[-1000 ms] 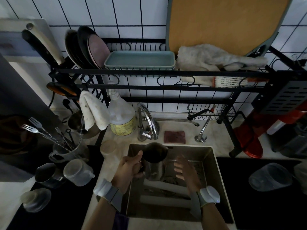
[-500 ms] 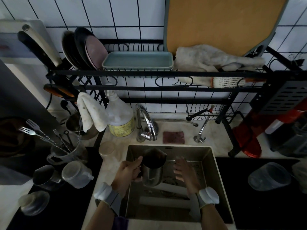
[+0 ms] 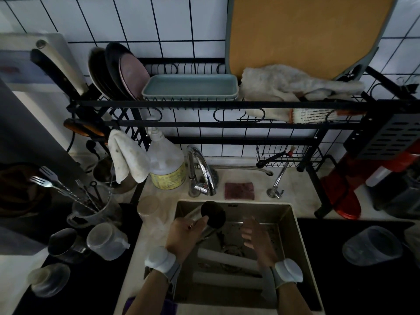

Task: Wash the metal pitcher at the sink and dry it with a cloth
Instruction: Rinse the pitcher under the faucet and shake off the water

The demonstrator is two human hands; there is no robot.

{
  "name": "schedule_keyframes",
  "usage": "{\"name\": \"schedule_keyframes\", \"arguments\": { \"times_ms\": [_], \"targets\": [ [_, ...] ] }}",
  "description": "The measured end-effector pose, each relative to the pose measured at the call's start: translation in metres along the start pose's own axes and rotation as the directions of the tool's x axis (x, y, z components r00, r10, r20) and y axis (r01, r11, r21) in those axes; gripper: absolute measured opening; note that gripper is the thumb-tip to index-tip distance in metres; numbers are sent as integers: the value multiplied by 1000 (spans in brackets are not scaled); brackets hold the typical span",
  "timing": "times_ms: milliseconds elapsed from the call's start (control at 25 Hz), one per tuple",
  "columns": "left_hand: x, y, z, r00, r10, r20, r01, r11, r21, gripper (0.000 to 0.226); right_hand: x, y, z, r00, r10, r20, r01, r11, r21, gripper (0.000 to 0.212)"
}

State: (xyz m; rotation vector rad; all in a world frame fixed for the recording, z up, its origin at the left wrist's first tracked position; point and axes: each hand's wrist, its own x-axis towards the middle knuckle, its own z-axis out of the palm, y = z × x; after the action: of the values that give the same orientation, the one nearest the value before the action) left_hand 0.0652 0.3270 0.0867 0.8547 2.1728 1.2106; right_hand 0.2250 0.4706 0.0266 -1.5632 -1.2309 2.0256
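Note:
My left hand (image 3: 185, 235) grips the metal pitcher (image 3: 212, 215) over the left part of the steel sink (image 3: 293, 226). The pitcher is tipped, and a dark round end faces the camera. My right hand (image 3: 258, 238) hovers just right of the pitcher with fingers spread and relaxed, touching nothing. The chrome faucet (image 3: 202, 169) arches behind the sink; I see no water running. A white cloth (image 3: 127, 160) hangs from the rack at the left. A second pale cloth (image 3: 291, 87) lies on the rack's top shelf.
A black dish rack (image 3: 227, 104) spans the sink, holding plates (image 3: 118, 69), a teal tray (image 3: 191, 86) and an orange cutting board (image 3: 302, 35). A soap jug (image 3: 166, 164) and a maroon sponge (image 3: 239, 190) sit behind the sink. Cups and a utensil jar (image 3: 93, 212) crowd the left counter.
My left hand has tipped the pitcher from upright to sharply tilted over the sink. My right hand has stayed beside it, shifting slightly.

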Motion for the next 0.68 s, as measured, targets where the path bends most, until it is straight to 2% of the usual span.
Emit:
{"name": "schedule_keyframes", "arguments": {
  "times_ms": [200,360,680],
  "targets": [
    [11,-3,5,999,52,-14,-45,949,311,59,4,-2,-3,1000,-22,-17,22,1000,-18,51],
    [15,0,8,987,105,121,-153,839,523,48,6,0,-5,997,-71,-42,71,997,-6,48],
    [21,-4,15,981,26,195,-155,711,686,45,13,1,-7,996,-80,-25,80,997,-13,49]
  ]
}}
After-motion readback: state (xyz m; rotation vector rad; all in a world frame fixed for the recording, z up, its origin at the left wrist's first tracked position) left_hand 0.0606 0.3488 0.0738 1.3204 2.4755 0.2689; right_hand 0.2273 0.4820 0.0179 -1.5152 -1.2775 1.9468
